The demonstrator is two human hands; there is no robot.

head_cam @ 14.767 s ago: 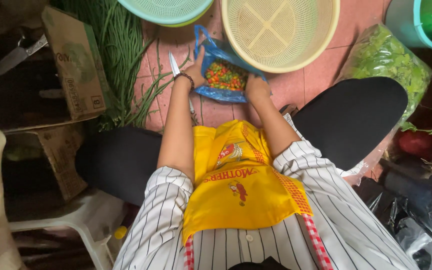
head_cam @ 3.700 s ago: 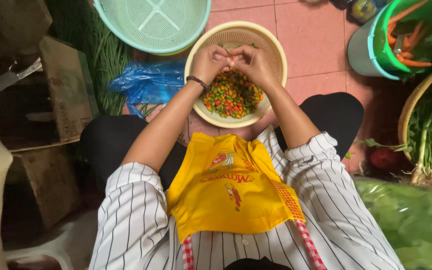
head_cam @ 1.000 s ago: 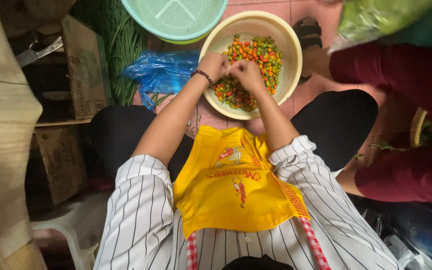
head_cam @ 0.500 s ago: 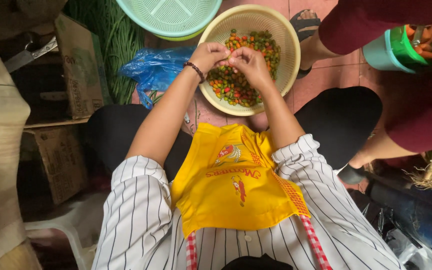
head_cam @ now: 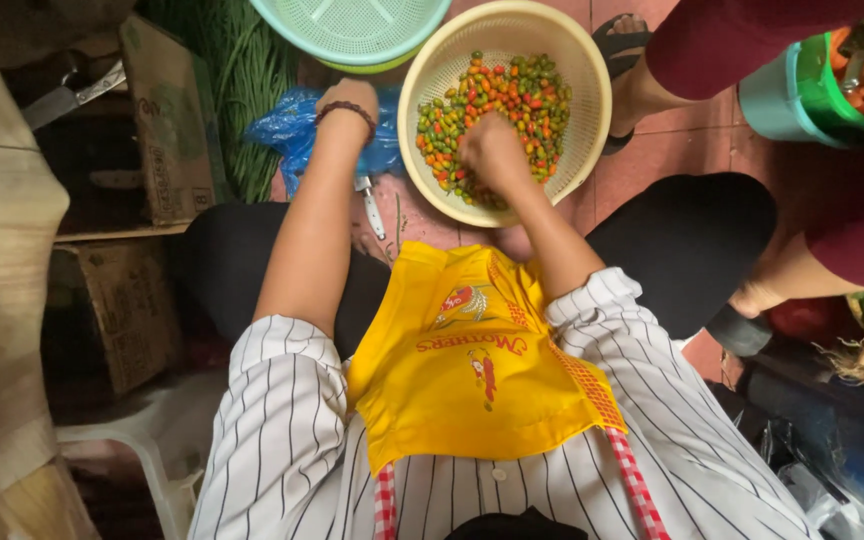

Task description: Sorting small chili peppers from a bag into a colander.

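Far left of frame: a knife point(head_cam: 77, 95) lies on dark ground beside a cardboard box point(head_cam: 167, 125); a bundle of long green beans point(head_cam: 242, 70) runs down from the top edge just right of the box.

Upper left-centre: left hand point(head_cam: 345, 100), beaded bracelet at the wrist, rests on a crumpled blue plastic bag point(head_cam: 297, 140) on the tiled floor point(head_cam: 672, 145). The fingers are turned away from the camera, so I cannot tell how far they are open or whether they grip anything. A second small knife point(head_cam: 372, 205) lies just below the bag. A green plastic colander point(head_cam: 352, 28) sits at the top edge.

Top centre: a cream plastic colander point(head_cam: 582, 130) holds the small chillies point(head_cam: 512, 95), a mix of red, orange and green, heaped loosely. Right hand point(head_cam: 492, 150) is down among them at the lower left of the heap, fingers curled into the pile; whether it has pinched one is hidden.

Handling judgement: the chillies look light, smooth-skinned and somewhat slippery, firm but bruisable. Best taken singly between fingertips at the stem end. The colander seems light and slightly flexible; hold by its rim.

Right of frame: another person's leg in maroon cloth point(head_cam: 752, 50), sandalled foot point(head_cam: 627, 40) touching the cream colander's rim, and a green bucket point(head_cam: 812, 90).
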